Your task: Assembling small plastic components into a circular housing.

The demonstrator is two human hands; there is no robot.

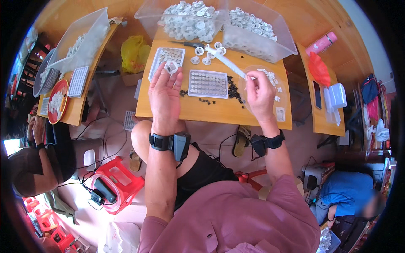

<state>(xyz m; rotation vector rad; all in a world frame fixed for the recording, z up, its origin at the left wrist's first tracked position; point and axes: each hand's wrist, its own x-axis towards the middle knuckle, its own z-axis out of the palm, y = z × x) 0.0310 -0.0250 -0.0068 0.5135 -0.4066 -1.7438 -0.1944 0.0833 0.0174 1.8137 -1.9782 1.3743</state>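
My left hand (165, 92) is palm up above the front left of the table, a small white round plastic part (171, 66) held at its fingertips. Pinched in the fingers of my right hand (258, 92) is a long, thin white stick-like tool (228, 62), slanting up and left over the table. Its tip is near several loose white round parts (206, 61). Between my hands lies a white tray of round silver discs (207, 86), with small black pieces (233, 89) beside it. Another tray of discs (169, 54) lies beyond my left hand.
Clear bins of white parts (190, 21) (253, 36) line the table's back. A black-handled tool (187, 43) lies before them. Small white pieces (270, 78) are on a clear round dish by my right hand. Side tables flank me; two other people sit nearby.
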